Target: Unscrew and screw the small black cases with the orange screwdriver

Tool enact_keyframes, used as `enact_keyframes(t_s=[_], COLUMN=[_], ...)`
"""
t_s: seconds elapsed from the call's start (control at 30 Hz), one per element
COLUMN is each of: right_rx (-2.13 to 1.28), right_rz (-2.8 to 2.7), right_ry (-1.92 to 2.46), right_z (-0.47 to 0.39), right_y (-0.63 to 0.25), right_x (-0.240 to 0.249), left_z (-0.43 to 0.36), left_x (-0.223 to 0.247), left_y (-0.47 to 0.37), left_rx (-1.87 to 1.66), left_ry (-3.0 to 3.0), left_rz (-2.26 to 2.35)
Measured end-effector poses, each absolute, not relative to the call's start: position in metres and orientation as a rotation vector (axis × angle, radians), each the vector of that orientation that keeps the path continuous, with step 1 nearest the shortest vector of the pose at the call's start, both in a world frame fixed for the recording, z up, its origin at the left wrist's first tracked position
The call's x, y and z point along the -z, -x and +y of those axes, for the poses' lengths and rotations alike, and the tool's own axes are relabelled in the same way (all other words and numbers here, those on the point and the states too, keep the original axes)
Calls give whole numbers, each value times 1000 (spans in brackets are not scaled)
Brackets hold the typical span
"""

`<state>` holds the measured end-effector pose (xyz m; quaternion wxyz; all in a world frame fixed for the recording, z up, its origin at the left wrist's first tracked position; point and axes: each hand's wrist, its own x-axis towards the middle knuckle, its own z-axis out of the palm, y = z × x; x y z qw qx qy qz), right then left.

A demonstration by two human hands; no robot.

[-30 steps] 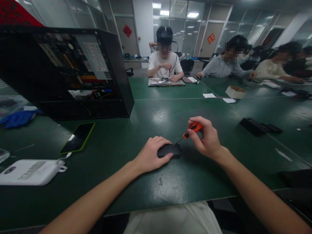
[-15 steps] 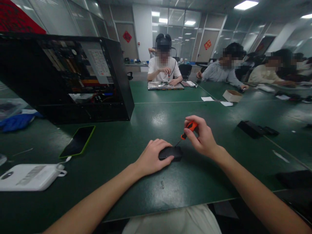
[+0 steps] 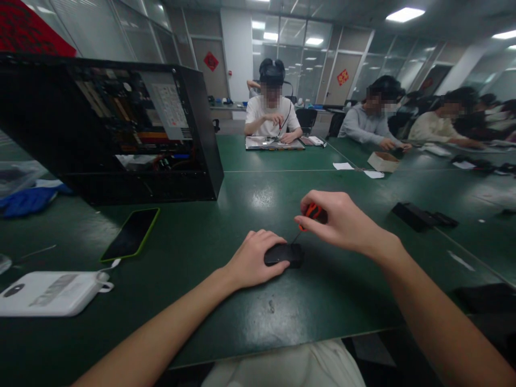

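Observation:
A small black box-like part (image 3: 295, 255) lies on the green table (image 3: 226, 328) near its front edge. My left hand (image 3: 253, 260) grips it from the left, with the thumb along the near side and the fingers over the far side. In my right hand (image 3: 334, 220) is an orange and black screwdriver (image 3: 313, 210), its handle partly hidden by the fingers. The thin shaft slants down to the left, and its tip is at the far edge of the black part; whether it touches a screw is too small to tell.
An open black computer case (image 3: 177, 188) stands at the left. Before it lie a green-edged phone (image 3: 131, 234) and a white power bank (image 3: 52, 293). Black parts (image 3: 415, 215) lie at the right. Several people sit beyond, one with a flat panel (image 3: 274, 143) and a small box (image 3: 382, 161) nearby.
My right hand has turned on the screwdriver, its wrist now higher and further right, with the handle more covered. A person at the back right has brought both hands together near the small box.

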<state>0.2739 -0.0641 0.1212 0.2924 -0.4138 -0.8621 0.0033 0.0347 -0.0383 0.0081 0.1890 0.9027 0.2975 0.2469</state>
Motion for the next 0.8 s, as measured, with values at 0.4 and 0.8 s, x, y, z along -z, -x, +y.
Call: enact_keyframes(t_s=[0.4, 0.8], right_rx=[-66, -69], right_rz=[-2175, -2256], right_ry=[858, 787], right_z=[-75, -70], right_y=[-259, -253], right_x=[-102, -105], left_z=[-28, -29], left_x=[-13, -13], left_y=[-22, -22], left_rx=[-617, -645], left_ry=[-2574, -2563], left_rz=[779, 737])
